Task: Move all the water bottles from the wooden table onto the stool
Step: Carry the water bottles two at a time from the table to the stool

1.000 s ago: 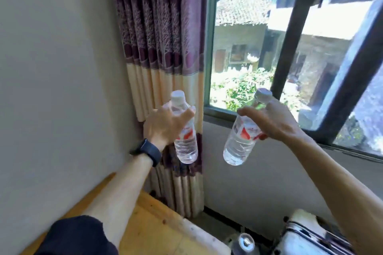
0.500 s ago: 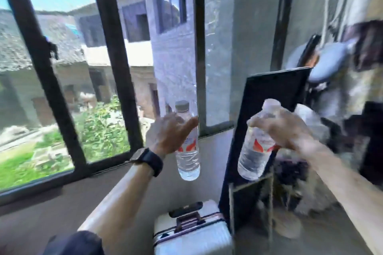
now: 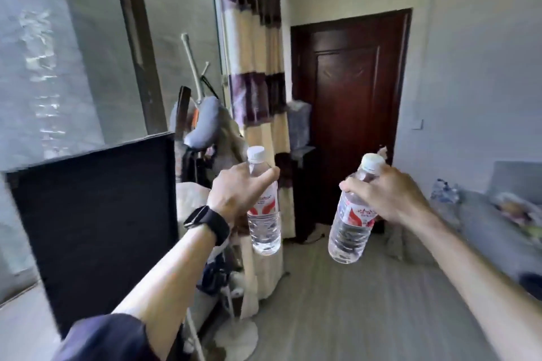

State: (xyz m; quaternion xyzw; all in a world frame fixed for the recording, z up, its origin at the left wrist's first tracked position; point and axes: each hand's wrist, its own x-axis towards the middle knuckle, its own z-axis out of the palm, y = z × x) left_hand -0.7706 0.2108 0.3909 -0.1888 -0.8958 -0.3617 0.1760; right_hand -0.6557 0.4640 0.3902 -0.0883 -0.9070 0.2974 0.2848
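The step in hand looks like the carry: both bottles are off the table and in the air, and neither the wooden table nor the stool shows anywhere in the frame.

The left hand (image 3: 237, 193), just left of centre, curls round the shoulder of one water bottle (image 3: 264, 231), which hangs almost upright with its white cap on top. The right hand (image 3: 387, 196), right of centre, grips a second water bottle (image 3: 347, 231) near the neck; this one tilts, base swung toward lower centre. The two bottles hang apart, not touching.

Count: two bottles, two hands, one bottle to each (both capped, both with red-and-white labels). One dark wristwatch (image 3: 208, 221) sits on the left wrist. Behind are one dark red door (image 3: 352, 114) at upper centre-right, one striped curtain (image 3: 255, 67) left of it, and one black panel (image 3: 93, 223) at lower left. A bluish bundle at the right edge is too blurred to name.

The next move calls for finding the stool, then lowering each bottle base-first onto its seat and loosening the fingers only once it stands. The tilted bottle will likely need righting first.
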